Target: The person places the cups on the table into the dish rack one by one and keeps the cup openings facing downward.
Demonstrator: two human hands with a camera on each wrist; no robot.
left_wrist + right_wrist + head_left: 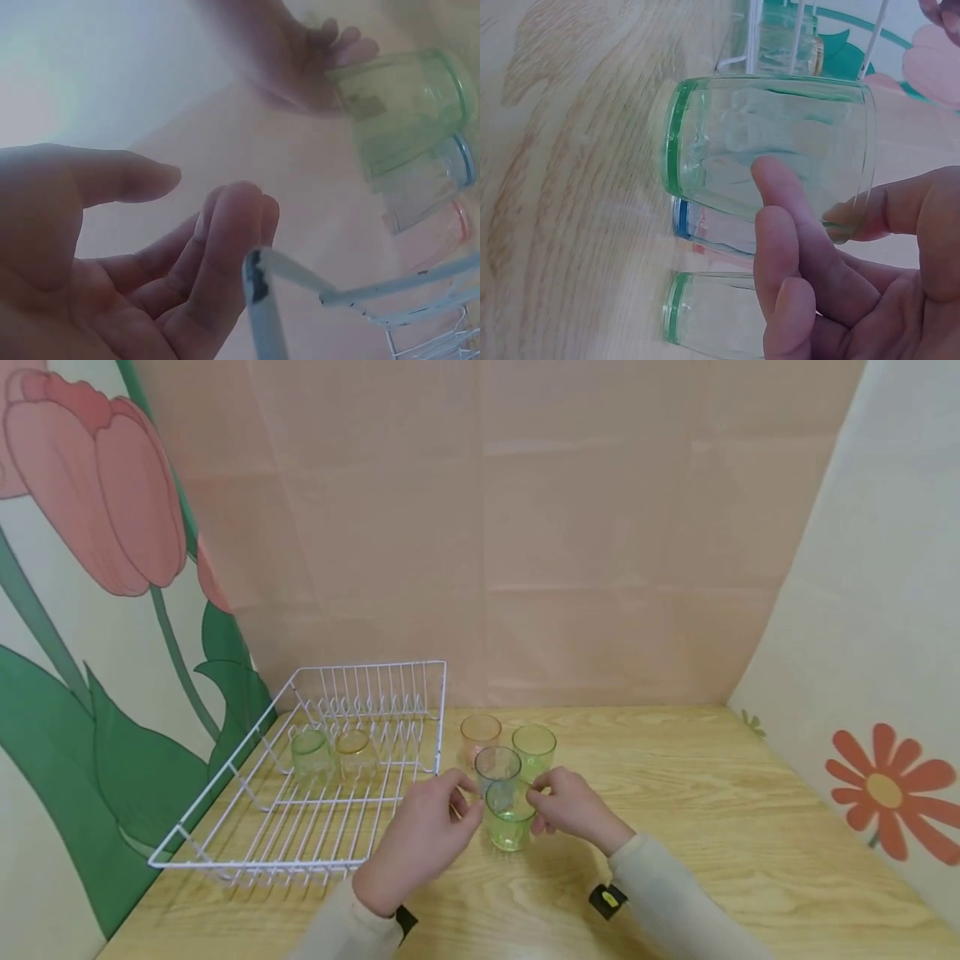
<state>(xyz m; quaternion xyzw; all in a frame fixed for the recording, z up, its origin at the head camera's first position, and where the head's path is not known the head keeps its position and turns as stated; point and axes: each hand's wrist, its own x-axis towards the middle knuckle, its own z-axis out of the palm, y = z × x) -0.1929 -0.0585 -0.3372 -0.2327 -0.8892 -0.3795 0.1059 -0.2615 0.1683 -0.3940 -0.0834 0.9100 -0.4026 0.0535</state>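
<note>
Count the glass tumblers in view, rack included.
6. Two stand in the white wire dish rack: a green one and an amber one. Four are on the wooden table: pink, green, blue-rimmed, and the nearest green one between both hands.

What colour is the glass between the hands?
Clear green, with a green rim; the glass shows best in the right wrist view.

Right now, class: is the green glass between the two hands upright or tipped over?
Upright: the green glass stands on the table, rim up, the right hand gripping it.

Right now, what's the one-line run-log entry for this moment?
right hand: holds green glass | left hand: open, beside glass | rack: two glasses inside
</note>
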